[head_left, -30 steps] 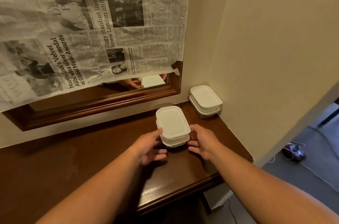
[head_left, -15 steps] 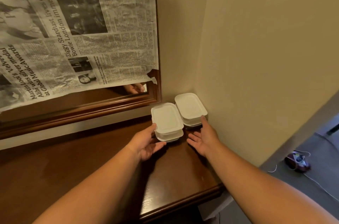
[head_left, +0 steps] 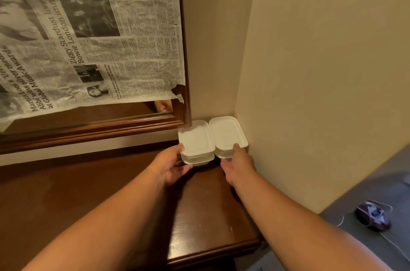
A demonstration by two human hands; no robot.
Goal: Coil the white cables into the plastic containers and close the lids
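Two stacks of plastic containers with closed white lids stand side by side in the back right corner of the dark wooden table (head_left: 210, 210). My left hand (head_left: 172, 165) grips the near left corner of the left stack (head_left: 196, 141), thumb on the lid edge and fingers curled under its near side. My right hand (head_left: 238, 162) reaches straight to the right stack (head_left: 227, 132); one fingertip touches the lid's near edge. No cable shows inside the containers.
A wood-framed mirror (head_left: 99, 126) covered with newspaper hangs behind the table on the left. Beige walls close in the corner at the back and right. On the grey floor at lower right lies a purple object (head_left: 375, 215) with a white cord.
The left stack has slid back and right until it stands against the corner stack. My right hand let go of it and moved onto the right stack.
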